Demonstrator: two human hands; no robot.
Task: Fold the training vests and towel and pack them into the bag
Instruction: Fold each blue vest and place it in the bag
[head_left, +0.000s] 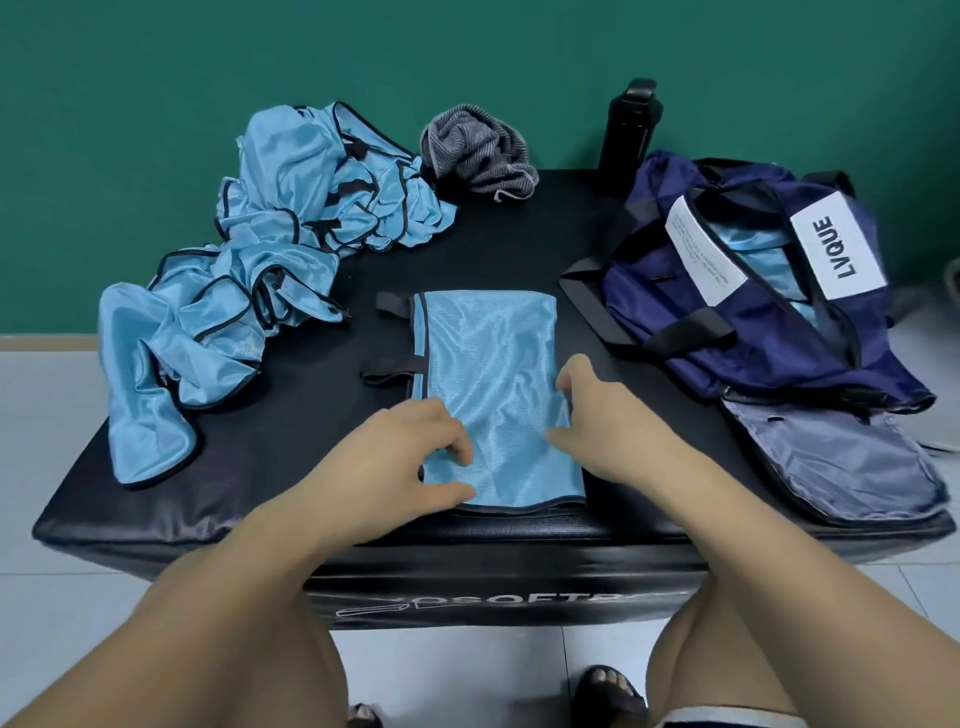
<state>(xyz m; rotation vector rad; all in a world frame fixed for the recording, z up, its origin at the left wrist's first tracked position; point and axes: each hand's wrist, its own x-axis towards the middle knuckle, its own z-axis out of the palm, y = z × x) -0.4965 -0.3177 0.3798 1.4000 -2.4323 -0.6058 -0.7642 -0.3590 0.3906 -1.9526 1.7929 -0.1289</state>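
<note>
Both bare forearms reach forward and converge. Left hand (410, 457), fingers curled, pinches the near left corner of the folded vest (493, 364). Right hand (597, 421), knuckles bent, grips its right edge.

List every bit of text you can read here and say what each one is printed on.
"LVQUE": on the white label on the navy bag.
"OSOFTB": white print on the front side of the black mat; the letters before and after it are blurred or hidden.
Too small to read: the second white label on the bag, with several lines of fine print.
</note>
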